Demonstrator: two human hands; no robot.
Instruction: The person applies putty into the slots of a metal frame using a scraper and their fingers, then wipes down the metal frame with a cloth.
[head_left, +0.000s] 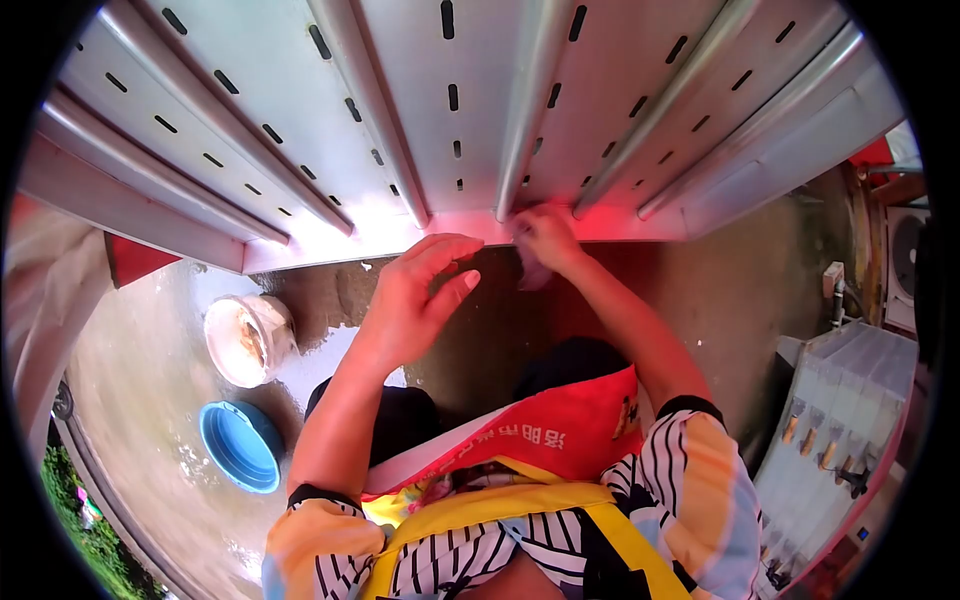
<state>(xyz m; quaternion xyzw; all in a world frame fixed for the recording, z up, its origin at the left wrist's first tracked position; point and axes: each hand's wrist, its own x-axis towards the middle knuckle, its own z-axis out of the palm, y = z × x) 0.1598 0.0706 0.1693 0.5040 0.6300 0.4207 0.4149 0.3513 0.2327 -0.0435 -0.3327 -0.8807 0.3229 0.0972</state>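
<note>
A large metal panel (480,120) with long raised tubes and rows of dark slots fills the top of the view. Against its near edge, my right hand (550,238) is closed around a crumpled purplish cloth (532,268), part of which hangs below the fingers. My left hand (415,300) is beside it to the left, fingers stretched out and thumb apart, with nothing in it. Its fingertips are at the panel's near edge; whether they touch it I cannot tell.
On the wet floor to the left stand a whitish bucket (225,340) with brownish contents and a blue basin (238,448). A grey metal unit with several taps or handles (840,400) is at the right. A red and yellow apron (540,430) covers my lap.
</note>
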